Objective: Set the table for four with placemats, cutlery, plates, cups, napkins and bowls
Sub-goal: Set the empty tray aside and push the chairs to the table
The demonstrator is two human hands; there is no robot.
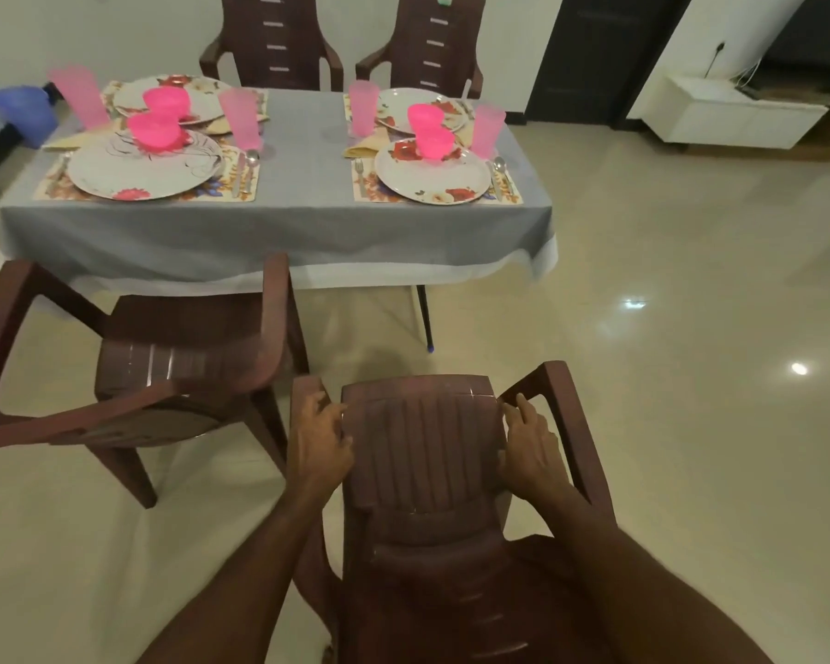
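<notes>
A table under a grey cloth (279,222) carries several place settings: floral placemats (370,189), white flowered plates (432,177), pink bowls (154,131), pink cups (487,129), folded yellow napkins (363,146) and cutlery (499,172). Directly below me stands a brown plastic chair (427,452), a short way back from the table. My left hand (319,440) grips the left edge of its backrest. My right hand (530,445) grips the right edge.
A second brown chair (173,347) stands at the near left side of the table. Two more chairs (274,40) stand at the far side. A blue bin (22,112) is at far left, a white cabinet (729,112) at right, on a glossy tile floor.
</notes>
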